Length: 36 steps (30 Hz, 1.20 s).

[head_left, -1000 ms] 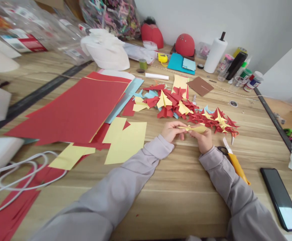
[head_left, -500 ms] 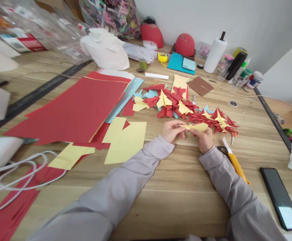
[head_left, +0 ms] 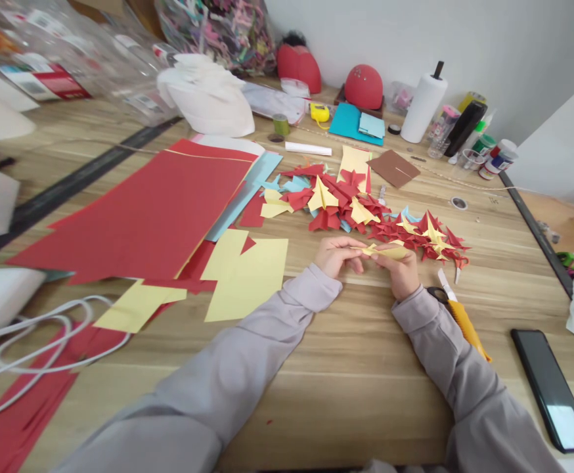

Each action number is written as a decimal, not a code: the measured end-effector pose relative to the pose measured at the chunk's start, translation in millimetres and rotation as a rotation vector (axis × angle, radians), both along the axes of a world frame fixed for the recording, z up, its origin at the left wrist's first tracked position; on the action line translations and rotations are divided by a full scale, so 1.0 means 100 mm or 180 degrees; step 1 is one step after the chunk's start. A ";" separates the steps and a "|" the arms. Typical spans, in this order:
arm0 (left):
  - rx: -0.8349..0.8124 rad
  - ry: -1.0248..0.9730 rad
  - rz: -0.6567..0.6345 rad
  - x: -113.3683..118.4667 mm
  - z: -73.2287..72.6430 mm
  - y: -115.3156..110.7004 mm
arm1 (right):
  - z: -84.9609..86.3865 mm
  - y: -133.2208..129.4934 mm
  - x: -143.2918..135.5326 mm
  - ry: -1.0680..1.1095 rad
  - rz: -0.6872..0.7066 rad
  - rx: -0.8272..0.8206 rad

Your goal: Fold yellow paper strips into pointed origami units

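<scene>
Ctr of frame: L hand [head_left: 333, 257] & R hand [head_left: 402, 276] hold folded yellow paper [head_left: 394, 252], fingertips clamped on it from both sides, prob. to steady small creases. Just beyond: pile of folded pcs [head_left: 324, 197], prob. grouped w/in reach.
Edges/room: btm ctr, bare tabletop [head_left: 341, 394] btwn forearms gives room nearward; orange-handled tool [head_left: 467, 328] beside R cuff, yellow sheets [head_left: 247, 289] L of hands; pile limits far side.

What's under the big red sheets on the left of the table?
Light blue paper pokes out along the right side of the big red sheets, with darker red paper near the lower right. Anything beneath their middle is hidden.
</scene>
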<state>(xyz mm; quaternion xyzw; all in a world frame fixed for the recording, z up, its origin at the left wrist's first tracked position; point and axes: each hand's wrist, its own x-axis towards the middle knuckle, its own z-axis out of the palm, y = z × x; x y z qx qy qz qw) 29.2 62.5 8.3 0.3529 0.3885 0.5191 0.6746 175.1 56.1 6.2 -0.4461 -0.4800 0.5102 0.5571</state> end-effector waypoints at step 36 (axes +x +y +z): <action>0.0236 -0.0260 -0.0041 0.00 -0.06 -0.01 | -0.02 0.03 0.01 0.0163 -0.0079 -0.0123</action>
